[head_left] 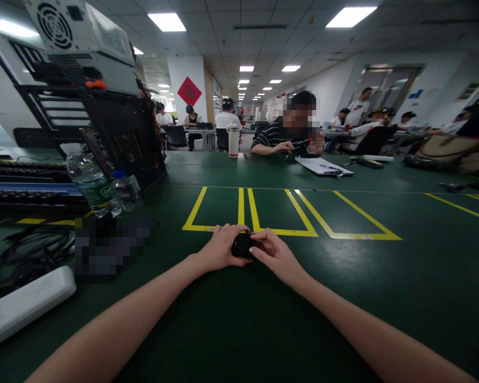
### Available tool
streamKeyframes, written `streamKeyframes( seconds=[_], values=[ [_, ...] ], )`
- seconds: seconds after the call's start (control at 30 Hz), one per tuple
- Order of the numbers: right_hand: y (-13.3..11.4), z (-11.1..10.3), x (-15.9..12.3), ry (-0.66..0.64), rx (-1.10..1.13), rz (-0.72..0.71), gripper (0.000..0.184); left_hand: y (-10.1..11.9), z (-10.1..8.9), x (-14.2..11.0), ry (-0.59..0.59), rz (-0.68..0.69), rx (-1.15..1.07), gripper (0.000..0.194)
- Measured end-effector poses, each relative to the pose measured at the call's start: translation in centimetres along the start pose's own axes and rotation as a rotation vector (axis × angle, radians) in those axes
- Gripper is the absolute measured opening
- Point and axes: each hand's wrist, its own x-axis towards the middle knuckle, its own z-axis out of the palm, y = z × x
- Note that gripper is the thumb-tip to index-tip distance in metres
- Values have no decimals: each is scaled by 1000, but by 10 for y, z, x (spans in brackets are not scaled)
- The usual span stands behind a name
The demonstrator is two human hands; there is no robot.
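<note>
**Two-handed hold on a small black object**

The small, rounded, glossy black object (240, 245) lies between your hands, over the green tabletop (239, 319), just nearer you than the yellow tape outlines (284, 232). Your left hand (220, 249) curls closed around its left side; your right hand (278, 256) pinches its right edge. Fingers hide both ends; its underside is unseen. The frame cuts off the long white bar (32, 303) at left. Green surface extends between your forearms and rightward.
</note>
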Motion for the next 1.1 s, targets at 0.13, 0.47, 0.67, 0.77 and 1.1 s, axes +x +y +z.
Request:
streamKeyframes(
  seconds=[0.13, 0.47, 0.67, 0.77, 1.1],
  values=[
    [1, 0, 2, 9, -62, 23, 30, 1, -1, 0, -9, 8, -6, 63],
    [2, 3, -4, 80, -390, -118, 37, 0, 0, 1, -15, -30, -32, 64],
    [14, -2, 2, 213, -461, 5, 35, -8, 4, 2, 2, -170, -32, 65],
    [12, -7, 3, 257, -522, 97, 38, -13, 6, 4, 8, -234, 3, 65],
    [9, -11, -5, 135, -835, 178, 59, -10, 7, 6, -21, -321, 41, 61]
  ],
)
